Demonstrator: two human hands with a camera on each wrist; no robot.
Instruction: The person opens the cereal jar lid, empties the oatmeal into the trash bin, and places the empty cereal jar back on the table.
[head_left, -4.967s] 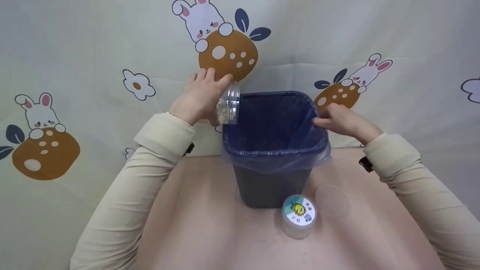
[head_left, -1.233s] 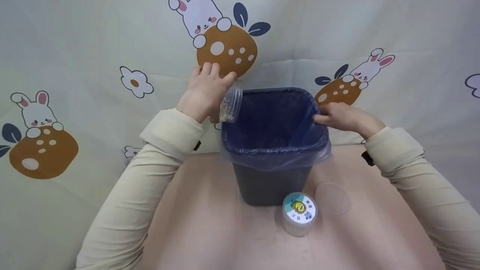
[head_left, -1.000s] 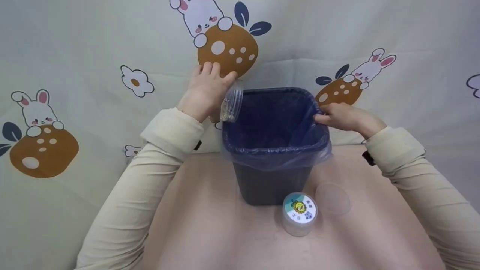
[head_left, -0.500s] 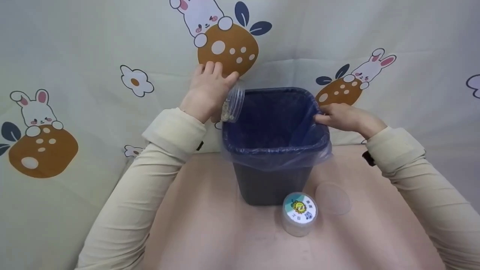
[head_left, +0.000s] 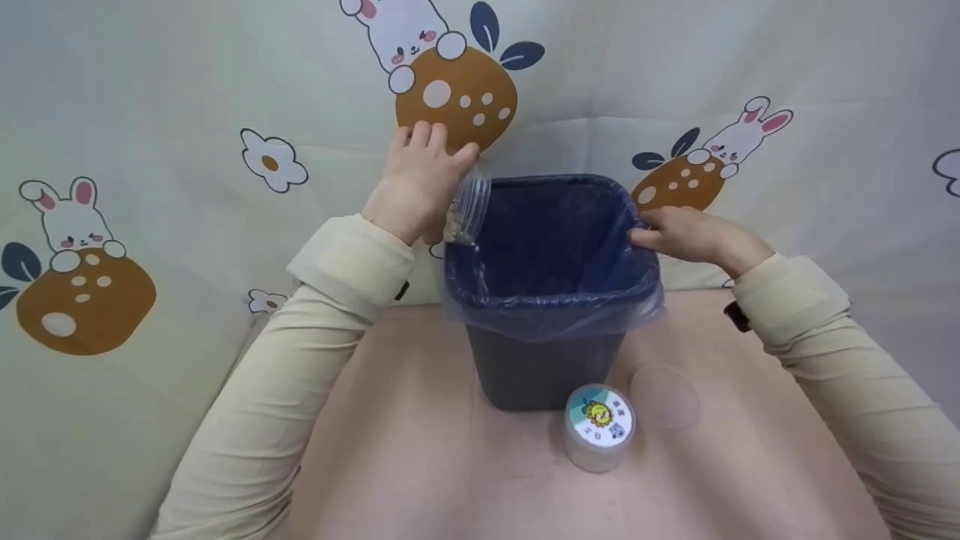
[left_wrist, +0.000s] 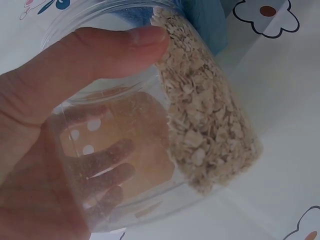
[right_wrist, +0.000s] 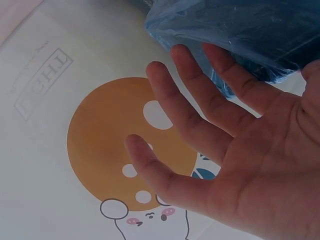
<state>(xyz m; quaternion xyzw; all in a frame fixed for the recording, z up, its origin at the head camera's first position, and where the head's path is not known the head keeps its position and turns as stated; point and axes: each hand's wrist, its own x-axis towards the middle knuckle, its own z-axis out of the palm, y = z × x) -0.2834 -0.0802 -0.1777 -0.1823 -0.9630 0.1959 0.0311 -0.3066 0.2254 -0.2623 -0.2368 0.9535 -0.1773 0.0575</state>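
Rabbit-print cloth backs the jar, tilted over the bin at ten o'clock, gripped by the left hand; the right hand hooks its thumb over three o'clock. Flakes could miss if the jar drifts outward.

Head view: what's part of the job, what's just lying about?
In use:
- clear jar, tilted, in the left hand
- pale flakes
- bin
- blue liner

Apparently just lying about:
- flower-labelled container
- clear disc, possibly a lid
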